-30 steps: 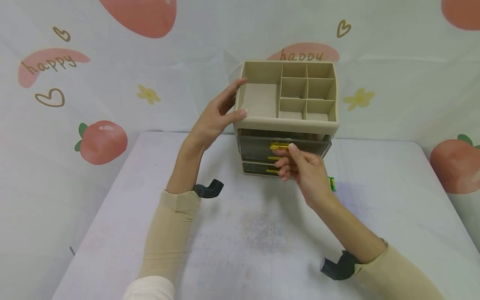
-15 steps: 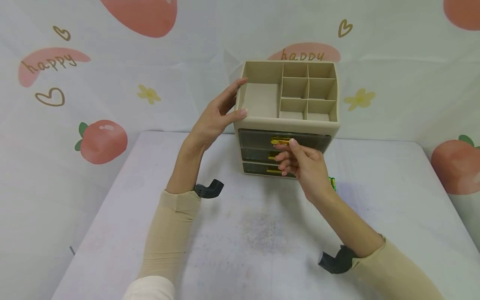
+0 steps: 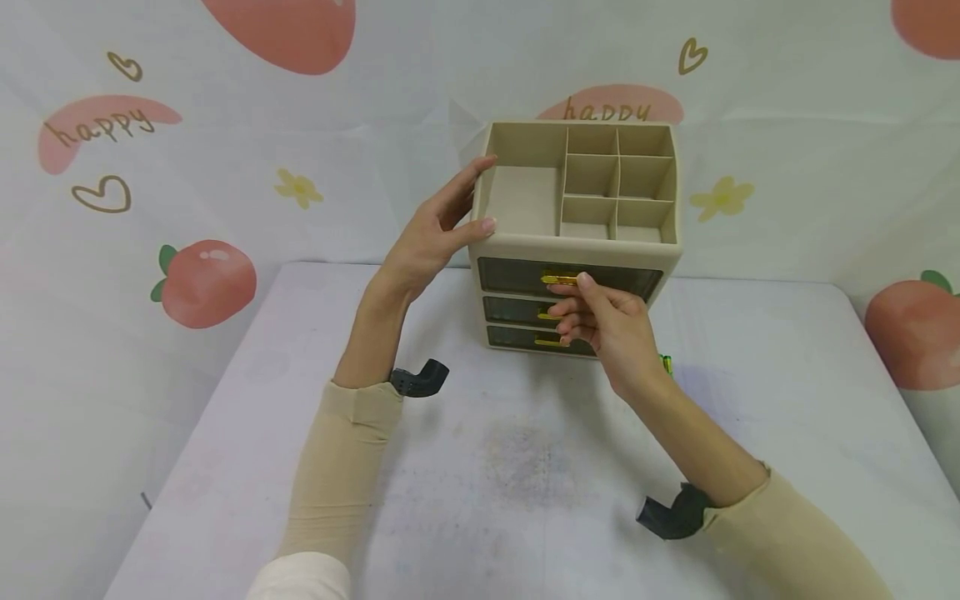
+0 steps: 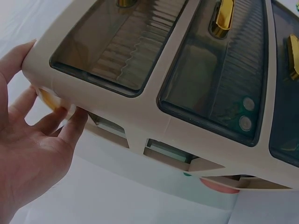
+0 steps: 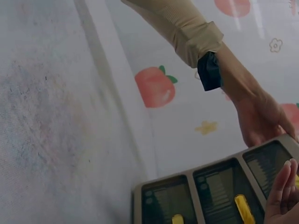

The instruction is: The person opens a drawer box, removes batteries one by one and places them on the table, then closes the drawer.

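Note:
A beige desktop organizer (image 3: 577, 247) with three dark see-through drawers stands at the back of the table. My left hand (image 3: 427, 237) holds its upper left side, thumb and fingertip over the rim; in the left wrist view, that hand (image 4: 39, 142) has several fingers against the side wall. At the top drawer (image 3: 510, 275), which sits flush in its frame, my right hand (image 3: 618, 329) pinches the gold handle (image 3: 558, 280) between thumb and index finger. The right wrist view catches only some of its fingers (image 5: 282, 189). Small green cylinders (image 3: 667, 364), seemingly batteries, lie partly hidden behind the right wrist.
The organizer's top has one large compartment (image 3: 525, 200) and several small ones (image 3: 590, 175). Gold handles also mark the middle drawer (image 3: 510, 311) and bottom drawer (image 3: 513, 337). A white table (image 3: 480, 517) meets a fruit-printed cloth (image 3: 375, 125) behind the organizer.
The top drawer stood partly out one second ago and has slid back into the organizer, my right hand moving forward with its handle. My left hand keeps its place on the side.

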{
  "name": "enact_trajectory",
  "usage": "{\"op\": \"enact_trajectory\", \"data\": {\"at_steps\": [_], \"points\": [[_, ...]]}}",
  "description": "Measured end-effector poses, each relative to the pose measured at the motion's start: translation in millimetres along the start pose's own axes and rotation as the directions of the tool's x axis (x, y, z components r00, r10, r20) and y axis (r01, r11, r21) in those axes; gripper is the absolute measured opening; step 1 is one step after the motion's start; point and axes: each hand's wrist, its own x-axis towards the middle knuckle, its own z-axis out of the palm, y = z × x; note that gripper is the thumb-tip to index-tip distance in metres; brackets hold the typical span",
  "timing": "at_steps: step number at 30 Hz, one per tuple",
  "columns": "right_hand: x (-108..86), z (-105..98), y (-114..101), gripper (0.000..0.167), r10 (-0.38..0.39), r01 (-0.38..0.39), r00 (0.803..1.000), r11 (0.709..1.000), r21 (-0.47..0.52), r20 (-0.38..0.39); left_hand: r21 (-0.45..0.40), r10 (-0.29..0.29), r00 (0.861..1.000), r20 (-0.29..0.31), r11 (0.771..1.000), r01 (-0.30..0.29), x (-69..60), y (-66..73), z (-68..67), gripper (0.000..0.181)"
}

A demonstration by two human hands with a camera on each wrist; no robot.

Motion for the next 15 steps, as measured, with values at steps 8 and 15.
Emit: {"op": "enact_trajectory", "data": {"at_steps": [8, 15], "points": [[1.3, 0.6, -0.6, 0.053, 0.0, 0.0, 1.0, 1.0, 0.019, -0.001, -0.007, 0.002, 1.0, 0.003, 1.0, -0.002, 0.3, 0.4, -0.4, 0.069], [-0.1, -2.8, 2.6, 0.046, 0.027, -0.027, 1.0, 0.997, 0.073, -0.004, -0.001, -0.007, 1.0, 0.002, 1.0, 0.007, -0.3, -0.4, -0.9, 0.069]]}}
